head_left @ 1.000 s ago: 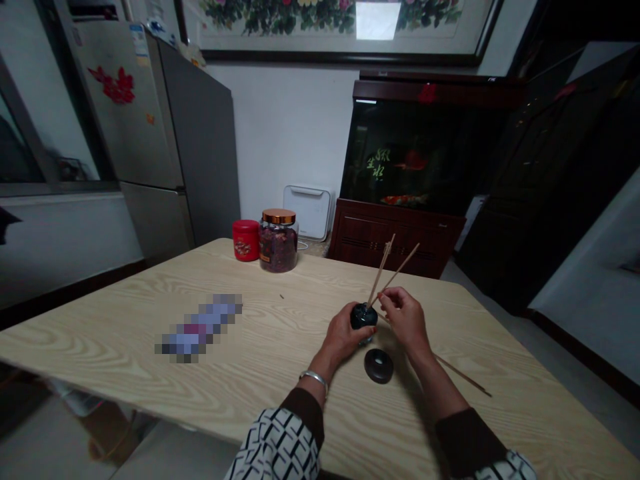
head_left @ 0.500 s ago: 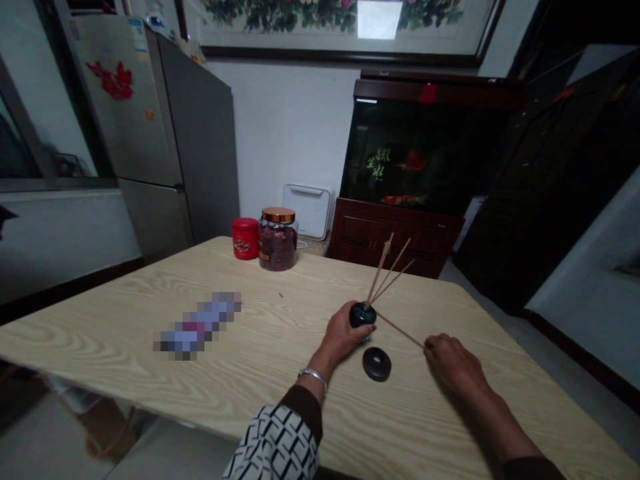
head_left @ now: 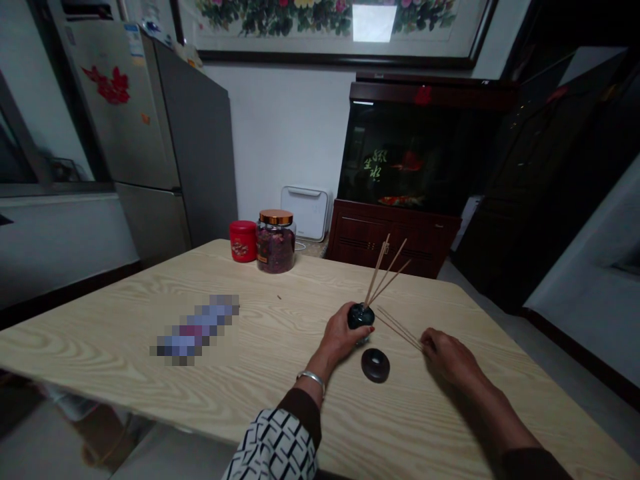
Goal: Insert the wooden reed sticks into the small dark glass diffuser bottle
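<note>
My left hand is wrapped round a small dark bottle standing on the wooden table. Three thin wooden sticks rise out of the bottle's neck, fanning to the upper right. A round dark lid lies on the table just in front of the bottle. My right hand rests low on the table to the right, fingers closed on the ends of loose sticks that lie flat between it and the bottle.
A glass jar with a copper lid and a red tin stand at the table's far edge. A blurred flat object lies at left. Behind are a fridge, a fish tank on a dark cabinet and a white box.
My right hand left the bottle, moved right and down to the table and took hold of loose sticks. The bottle went from two sticks to three. My left hand stayed put.
</note>
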The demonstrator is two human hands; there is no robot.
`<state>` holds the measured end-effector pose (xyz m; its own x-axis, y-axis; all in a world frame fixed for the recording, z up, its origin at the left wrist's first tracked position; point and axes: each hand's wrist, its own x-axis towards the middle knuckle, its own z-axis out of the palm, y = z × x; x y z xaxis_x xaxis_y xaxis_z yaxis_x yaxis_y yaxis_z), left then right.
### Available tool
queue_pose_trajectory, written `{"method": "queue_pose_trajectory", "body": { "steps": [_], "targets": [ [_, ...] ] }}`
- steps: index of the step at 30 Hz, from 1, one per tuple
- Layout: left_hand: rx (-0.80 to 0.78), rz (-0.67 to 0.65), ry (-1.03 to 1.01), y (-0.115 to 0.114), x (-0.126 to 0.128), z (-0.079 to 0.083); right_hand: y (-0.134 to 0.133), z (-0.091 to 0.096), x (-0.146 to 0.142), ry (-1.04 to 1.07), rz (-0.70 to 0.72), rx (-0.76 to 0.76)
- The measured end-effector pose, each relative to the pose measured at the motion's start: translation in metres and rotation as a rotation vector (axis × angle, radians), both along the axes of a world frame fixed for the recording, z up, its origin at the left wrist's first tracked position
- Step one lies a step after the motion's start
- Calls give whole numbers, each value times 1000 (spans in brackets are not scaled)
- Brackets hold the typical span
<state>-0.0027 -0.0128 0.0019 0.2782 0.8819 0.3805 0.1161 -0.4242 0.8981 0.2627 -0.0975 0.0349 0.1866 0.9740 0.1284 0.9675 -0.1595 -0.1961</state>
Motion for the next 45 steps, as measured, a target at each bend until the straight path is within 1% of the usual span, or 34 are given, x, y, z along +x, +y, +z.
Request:
{"method": "queue_pose_trajectory", "body": {
  "steps": [1,3,4,6,9,10,11,13,15,17,21,25,30,34,36,39,41,43,45],
  "targets": [
    [2,-1,0,0,0,0,-1,3,3,22,7,64],
    [8,-1,3,0,0,0,-3,14,7,100,24,241],
    [12,0,3,0,0,1,-4,21,7,177,28,334],
    [14,1,1,-1,0,1,-6,38,1,430,18,494],
    [6,8,-4,-1,0,2,-6,60,-25,916,3,671],
    [5,9,-3,-1,0,2,-5,64,-35,1032,11,714],
    [5,8,-2,0,0,2,-2,68,-46,1106,24,749],
    [7,3,0,0,1,2,4,70,-65,1155,59,785],
    [6,-4,-4,0,1,2,13,68,-78,1146,95,792],
    [1,-12,-8,1,1,1,23,63,-85,1138,120,789],
    [7,6,7,1,2,1,38,57,-90,1111,126,801],
    [-7,23,21,3,2,-1,48,58,-94,1027,139,787],
    [-3,12,15,4,3,-3,55,59,-103,814,180,676],
    [0,17,30,3,2,-2,60,51,-111,615,239,564],
    [6,17,42,4,2,-2,60,46,-113,572,275,486],
    [-3,26,50,5,3,-4,55,39,-104,606,264,435],
    [-10,31,44,6,3,-6,46,34,-87,591,207,438],
    [-11,28,32,6,3,-7,32,27,-64,461,141,405],
    [-6,17,24,6,3,-7,14,18,-41,240,80,306]
  ]
}}
